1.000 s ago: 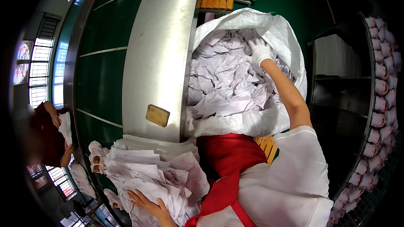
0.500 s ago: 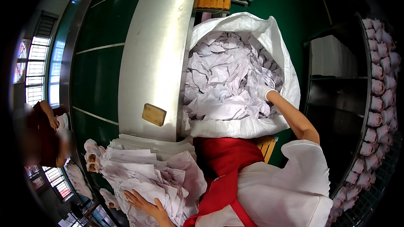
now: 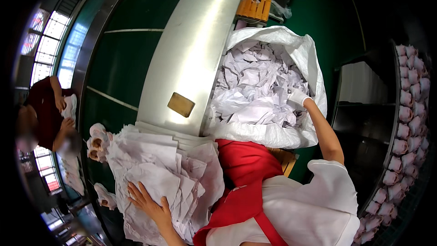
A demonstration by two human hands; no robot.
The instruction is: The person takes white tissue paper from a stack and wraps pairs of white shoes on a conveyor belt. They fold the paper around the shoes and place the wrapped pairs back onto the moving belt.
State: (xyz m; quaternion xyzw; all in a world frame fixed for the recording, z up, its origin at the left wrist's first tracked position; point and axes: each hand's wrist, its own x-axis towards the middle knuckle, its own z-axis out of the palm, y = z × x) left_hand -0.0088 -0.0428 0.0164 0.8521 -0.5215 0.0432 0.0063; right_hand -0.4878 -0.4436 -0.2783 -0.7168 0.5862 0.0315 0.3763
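My left hand (image 3: 149, 204), bare and with its fingers spread, lies flat on a thick stack of thin white paper sheets (image 3: 150, 155). The sheets are creased and fan out unevenly over one another. On the right, my right hand (image 3: 297, 96), in a white glove, reaches into a large white woven sack (image 3: 318, 77). It is at the right side of the crumpled white paper (image 3: 250, 82) that fills the sack. Its fingertips blend with the paper, so whether they grip a sheet is unclear.
A steel ledge (image 3: 191, 41) bearing a brown block (image 3: 181, 105) runs beside a green conveyor belt (image 3: 118, 59). Small white and pink shoe-like items (image 3: 98, 142) sit left of the stack. Another person (image 3: 50, 114) works across the belt. A rack of similar items (image 3: 405, 132) stands far right.
The view has shifted, so the sack and ledge appear farther right. My right hand stays in the sack among the paper; my left hand still rests spread on the stack.
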